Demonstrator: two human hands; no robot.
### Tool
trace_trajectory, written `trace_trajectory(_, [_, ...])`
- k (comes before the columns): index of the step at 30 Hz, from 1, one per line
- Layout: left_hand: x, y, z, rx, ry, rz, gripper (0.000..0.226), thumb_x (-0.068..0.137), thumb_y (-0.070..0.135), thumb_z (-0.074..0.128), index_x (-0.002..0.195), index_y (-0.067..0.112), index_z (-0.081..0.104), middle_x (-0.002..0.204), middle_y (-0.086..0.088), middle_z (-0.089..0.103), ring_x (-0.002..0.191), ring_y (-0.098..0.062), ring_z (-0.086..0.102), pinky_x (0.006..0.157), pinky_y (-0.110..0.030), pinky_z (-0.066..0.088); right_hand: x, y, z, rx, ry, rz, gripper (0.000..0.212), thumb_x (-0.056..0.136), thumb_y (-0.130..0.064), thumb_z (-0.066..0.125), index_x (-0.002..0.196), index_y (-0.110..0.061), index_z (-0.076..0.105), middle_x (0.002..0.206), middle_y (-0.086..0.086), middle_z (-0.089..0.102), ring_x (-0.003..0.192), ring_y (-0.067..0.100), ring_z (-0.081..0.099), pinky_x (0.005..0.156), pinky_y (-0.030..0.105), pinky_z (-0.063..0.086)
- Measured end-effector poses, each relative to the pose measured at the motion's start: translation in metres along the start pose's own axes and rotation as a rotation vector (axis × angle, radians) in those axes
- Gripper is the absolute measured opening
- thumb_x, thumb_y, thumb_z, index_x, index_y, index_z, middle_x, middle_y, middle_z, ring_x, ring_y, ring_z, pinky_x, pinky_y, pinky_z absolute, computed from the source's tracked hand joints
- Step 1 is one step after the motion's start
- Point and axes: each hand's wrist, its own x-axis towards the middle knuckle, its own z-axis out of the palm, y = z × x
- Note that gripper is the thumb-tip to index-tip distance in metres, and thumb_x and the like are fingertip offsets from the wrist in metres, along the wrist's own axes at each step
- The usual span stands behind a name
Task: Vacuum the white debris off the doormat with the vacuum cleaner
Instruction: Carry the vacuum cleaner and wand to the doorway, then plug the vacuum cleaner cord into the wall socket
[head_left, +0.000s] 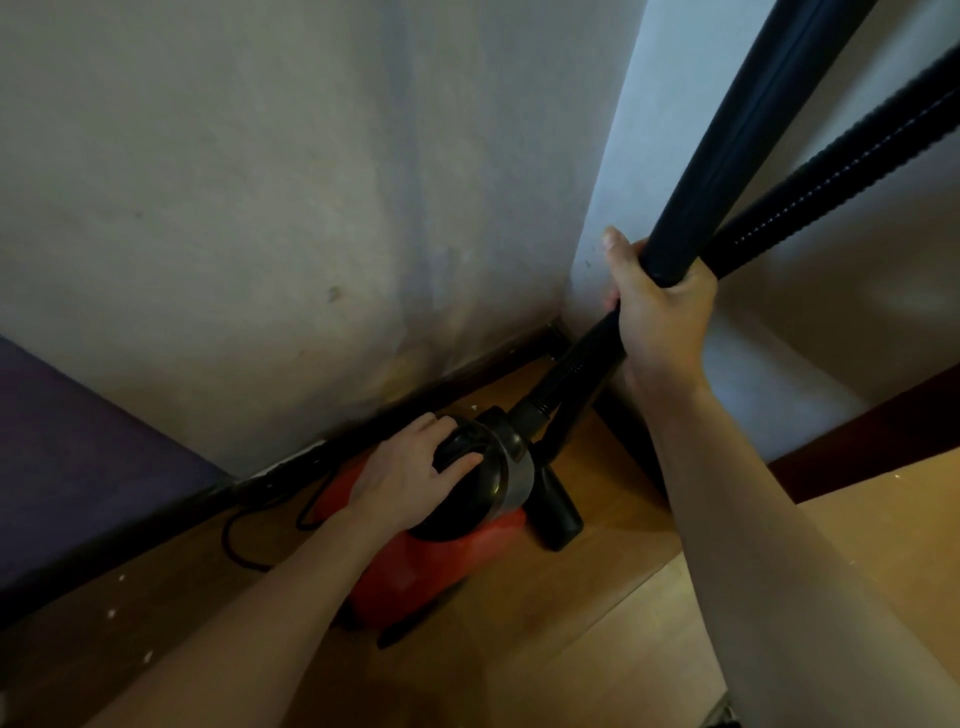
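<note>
Lower centre, vacuum cleaner: red body, black top, standing on wooden floor beside wall.
Left hand: grasping the cleaner's black top handle.
Right hand: clenched round black tube, centre right.
Hose: ribbed, alongside tube.

A single wide-angle view from the person's head, facing forward and steeply down into a room corner — grey plaster wall far, brown wooden floor near. The right hand on the black plastic vacuum tube is close to the lens; the left hand on the red canister vacuum cleaner lies lower, mid-frame.
</note>
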Motion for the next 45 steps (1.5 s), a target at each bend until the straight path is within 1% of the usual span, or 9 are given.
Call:
trace_trajectory(9, [0.000, 0.000, -0.001, -0.083, 0.009, 0.013, 0.029, 0.085, 0.068, 0.052, 0.091, 0.039, 0.054, 0.087, 0.017, 0.052, 0.081, -0.003, 0.055, 0.071, -0.026, 0.049, -0.005, -0.005, -0.005, -0.047, -0.031, 0.018, 0.026, 0.094, -0.022, 0.073, 0.074, -0.014, 0.057, 0.064, 0.002, 0.053, 0.060, 0.013, 0.054, 0.065, 0.028, 0.049])
trace_trajectory(14, [-0.004, -0.002, -0.011, -0.318, 0.052, -0.156, 0.047, 0.079, 0.076, 0.049, 0.093, 0.033, 0.060, 0.095, 0.013, 0.055, 0.090, -0.007, 0.058, 0.075, -0.037, 0.056, -0.014, -0.021, -0.017, -0.239, 0.009, -0.023, 0.061, 0.082, -0.031, 0.084, 0.131, -0.015, 0.051, 0.098, -0.007, 0.061, 0.088, -0.001, 0.064, 0.082, 0.023, 0.055])
trace_trajectory(17, [-0.003, -0.008, -0.017, -0.291, 0.105, -0.220, 0.053, 0.084, 0.072, 0.046, 0.106, 0.026, 0.061, 0.106, 0.004, 0.060, 0.102, -0.016, 0.058, 0.087, -0.032, 0.047, -0.026, -0.042, -0.030, -0.448, 0.147, -0.221, 0.088, 0.076, -0.041, 0.084, 0.148, -0.021, 0.038, 0.129, 0.000, 0.055, 0.115, 0.004, 0.058, 0.097, 0.028, 0.054])
trace_trajectory(20, [-0.007, -0.017, -0.030, -0.305, 0.182, -0.352, 0.050, 0.093, 0.055, 0.052, 0.121, 0.014, 0.059, 0.113, -0.008, 0.065, 0.109, -0.024, 0.059, 0.087, -0.029, 0.042, -0.043, -0.058, -0.034, -0.676, 0.180, -0.528, 0.079, 0.083, -0.038, 0.079, 0.147, -0.010, 0.042, 0.136, 0.013, 0.051, 0.122, 0.011, 0.051, 0.102, 0.025, 0.047])
trace_trajectory(27, [-0.061, -0.039, -0.070, -0.471, 0.224, -0.412, 0.012, 0.104, 0.027, 0.043, 0.102, 0.020, 0.053, 0.074, 0.005, 0.061, 0.067, -0.012, 0.055, 0.062, -0.027, 0.041, -0.084, -0.027, 0.007, -0.794, -0.391, -0.659, 0.045, 0.092, -0.030, 0.073, 0.131, -0.009, 0.063, 0.121, 0.009, 0.063, 0.116, 0.023, 0.059, 0.101, 0.019, 0.041])
trace_trajectory(32, [-0.111, -0.059, -0.092, -0.453, 0.191, -0.396, 0.018, 0.103, 0.034, 0.042, 0.111, 0.021, 0.052, 0.092, -0.009, 0.062, 0.078, -0.024, 0.060, 0.073, -0.043, 0.047, -0.115, 0.040, 0.052, -0.920, -0.929, -0.584, 0.050, 0.094, -0.045, 0.067, 0.136, -0.020, 0.061, 0.129, 0.002, 0.062, 0.123, 0.023, 0.056, 0.103, 0.038, 0.049])
trace_trajectory(35, [-0.132, -0.067, -0.100, -0.728, 0.272, -0.470, 0.017, 0.104, 0.025, 0.041, 0.121, 0.020, 0.044, 0.092, -0.002, 0.052, 0.074, -0.011, 0.047, 0.070, -0.032, 0.040, -0.130, 0.072, 0.073, -0.982, -1.123, -0.575, 0.052, 0.095, -0.049, 0.065, 0.139, -0.023, 0.057, 0.137, 0.002, 0.058, 0.128, 0.024, 0.054, 0.105, 0.040, 0.048])
trace_trajectory(41, [-0.174, -0.072, -0.149, -0.909, 0.467, -0.402, 0.015, 0.103, 0.008, 0.043, 0.112, 0.010, 0.055, 0.081, -0.002, 0.062, 0.056, -0.008, 0.041, 0.052, -0.021, 0.036, -0.158, 0.100, 0.093, -1.009, -1.162, -0.687, 0.057, 0.094, -0.068, 0.043, 0.133, -0.030, 0.060, 0.130, -0.005, 0.063, 0.119, 0.021, 0.063, 0.097, 0.042, 0.052])
trace_trajectory(45, [-0.197, -0.076, -0.210, -0.684, 0.559, -0.291, 0.013, 0.101, 0.019, 0.051, 0.106, 0.023, 0.062, 0.075, 0.008, 0.060, 0.055, -0.001, 0.048, 0.052, -0.016, 0.041, -0.148, 0.063, 0.130, -0.802, -1.070, -0.589, 0.057, 0.095, -0.067, 0.046, 0.133, -0.028, 0.061, 0.126, -0.014, 0.058, 0.116, 0.011, 0.059, 0.098, 0.022, 0.046])
